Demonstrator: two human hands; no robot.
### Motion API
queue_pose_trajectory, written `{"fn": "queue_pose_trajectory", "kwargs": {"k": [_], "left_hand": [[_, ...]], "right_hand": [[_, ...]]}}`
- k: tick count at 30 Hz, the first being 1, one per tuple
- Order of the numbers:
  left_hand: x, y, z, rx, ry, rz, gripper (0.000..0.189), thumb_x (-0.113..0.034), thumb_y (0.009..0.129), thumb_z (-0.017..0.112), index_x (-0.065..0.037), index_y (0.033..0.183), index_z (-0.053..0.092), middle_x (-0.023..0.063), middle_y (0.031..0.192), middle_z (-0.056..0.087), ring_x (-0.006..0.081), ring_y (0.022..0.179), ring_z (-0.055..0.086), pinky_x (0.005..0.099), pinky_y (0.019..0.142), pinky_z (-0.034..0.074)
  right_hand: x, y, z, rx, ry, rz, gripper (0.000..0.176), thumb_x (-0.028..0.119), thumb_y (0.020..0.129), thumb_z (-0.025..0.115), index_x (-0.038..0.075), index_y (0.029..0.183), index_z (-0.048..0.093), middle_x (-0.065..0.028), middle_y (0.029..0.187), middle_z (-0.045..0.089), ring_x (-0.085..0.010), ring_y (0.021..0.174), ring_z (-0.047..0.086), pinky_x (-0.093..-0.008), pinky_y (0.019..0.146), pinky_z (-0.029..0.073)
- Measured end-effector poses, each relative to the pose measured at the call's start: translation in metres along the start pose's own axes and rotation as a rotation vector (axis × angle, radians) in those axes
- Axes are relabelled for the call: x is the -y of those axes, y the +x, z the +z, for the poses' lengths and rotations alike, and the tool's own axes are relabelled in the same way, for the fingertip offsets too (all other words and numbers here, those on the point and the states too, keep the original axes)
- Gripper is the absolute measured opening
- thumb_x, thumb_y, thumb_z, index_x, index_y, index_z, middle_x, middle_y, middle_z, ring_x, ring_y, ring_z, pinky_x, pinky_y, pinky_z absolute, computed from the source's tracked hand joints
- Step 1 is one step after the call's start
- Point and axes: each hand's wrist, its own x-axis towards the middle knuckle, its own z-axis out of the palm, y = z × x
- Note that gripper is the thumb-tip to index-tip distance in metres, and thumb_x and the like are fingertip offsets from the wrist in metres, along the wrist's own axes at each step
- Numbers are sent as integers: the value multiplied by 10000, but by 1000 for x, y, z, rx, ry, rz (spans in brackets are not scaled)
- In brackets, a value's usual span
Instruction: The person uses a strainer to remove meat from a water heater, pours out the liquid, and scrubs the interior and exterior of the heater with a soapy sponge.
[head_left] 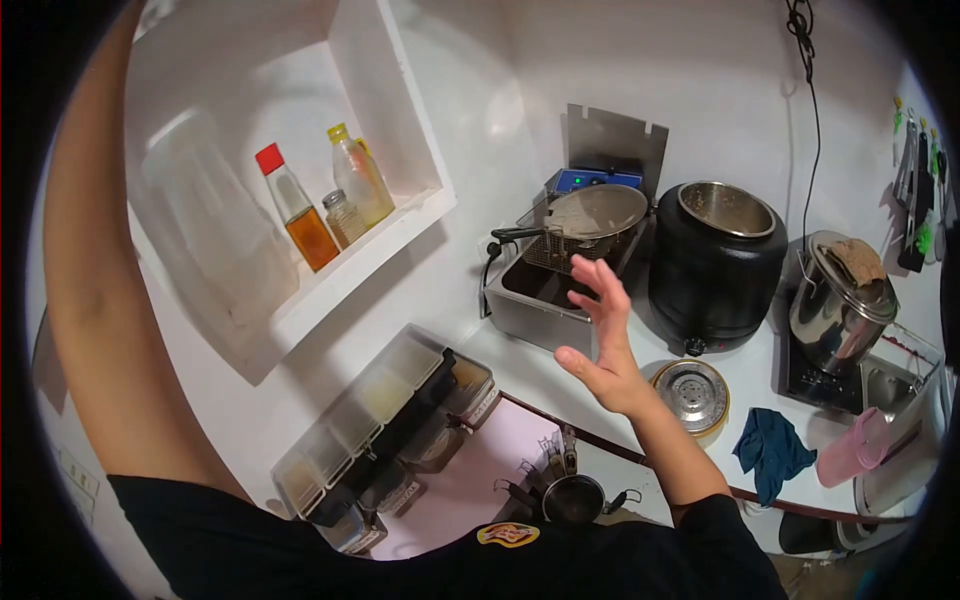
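Observation:
My right hand (607,345) is raised over the counter with its fingers apart, holding nothing. Behind it stands a deep fryer (540,300), with a wire basket (550,250) and a round mesh strainer (605,212) on top. A round metal lid (692,395) lies to the right of my wrist. My left arm stretches up past the wall shelf (350,265), and the hand is beyond the top edge of the view. On that shelf are a red-capped bottle of amber liquid (312,238), a small jar (344,218), a yellow-topped bottle (362,180) and a translucent plastic container (210,210).
A lidded condiment box (375,405) sits below the shelf. Farther right are a black soup warmer (712,280), a steel pot (842,310), a dark cloth (772,450) and a pink cup (850,450). Small pans (573,498) are close to my body. Utensils (915,190) hang on the right wall.

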Motion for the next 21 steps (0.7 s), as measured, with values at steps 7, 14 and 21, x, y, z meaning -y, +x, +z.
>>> {"fn": "queue_pose_trajectory", "kwargs": {"k": [7,14,21], "left_hand": [[43,-49,82,559,303,-288,203,-238,876,561,-153,1003,696,90,1028,675,214,904,661,386,769,527],[23,-82,120,859,208,-73,192,-240,865,552,-167,951,708,57,1043,676,242,931,654,409,813,510],[4,-85,115,850,103,-86,203,-259,865,555,-167,989,687,70,1057,669,235,938,650,402,812,510]], "right_hand": [[-16,-31,7,-94,29,242,797,243,841,649,93,1447,153,-166,1399,283,-297,1260,342,-426,1000,347],[-32,-82,17,-162,47,525,731,200,854,631,112,1439,203,-150,1334,364,-255,1194,400,-391,975,369],[-35,-109,20,-29,56,674,408,162,878,604,89,1263,492,-97,1129,548,-195,1047,520,-338,883,440]]}}
